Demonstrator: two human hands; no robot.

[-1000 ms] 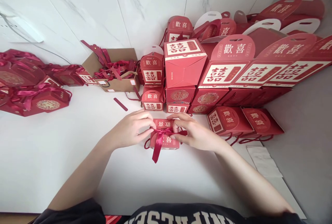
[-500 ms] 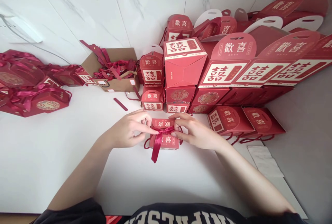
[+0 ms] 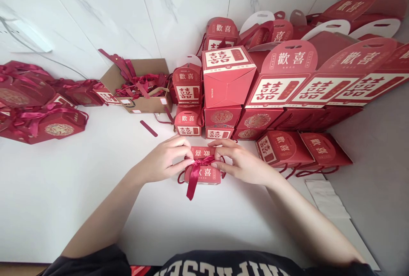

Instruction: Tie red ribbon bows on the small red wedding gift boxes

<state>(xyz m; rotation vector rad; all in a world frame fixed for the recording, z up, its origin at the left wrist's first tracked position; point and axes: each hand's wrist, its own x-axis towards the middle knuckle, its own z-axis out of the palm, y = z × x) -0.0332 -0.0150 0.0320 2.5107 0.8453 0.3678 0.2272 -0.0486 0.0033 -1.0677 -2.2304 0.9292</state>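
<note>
A small red gift box (image 3: 204, 176) with pale lettering stands on the white table, a red cord at its sides. Across its top runs a glossy dark-red ribbon (image 3: 193, 184), knotted near the middle, one tail hanging over the near side. From the left, my left hand (image 3: 168, 159) pinches the ribbon beside the knot with thumb and forefinger. My right hand (image 3: 238, 161) is closed on the ribbon at the right of the knot, its fingers resting against the box top. The fingers partly hide the ribbon's ends.
Stacked red boxes (image 3: 228, 84) rise behind my hands and to the right. A cardboard box (image 3: 148, 104) of loose ribbons stands behind on the left, a loose red strip (image 3: 148, 128) before it. Ribbon-tied boxes (image 3: 60, 129) are piled far left. White paper (image 3: 327, 199) lies at right.
My left forefinger, stretched out onto the knot before, has drawn back and bent, and now meets the thumb at the ribbon. The right hand and the box stay in place.
</note>
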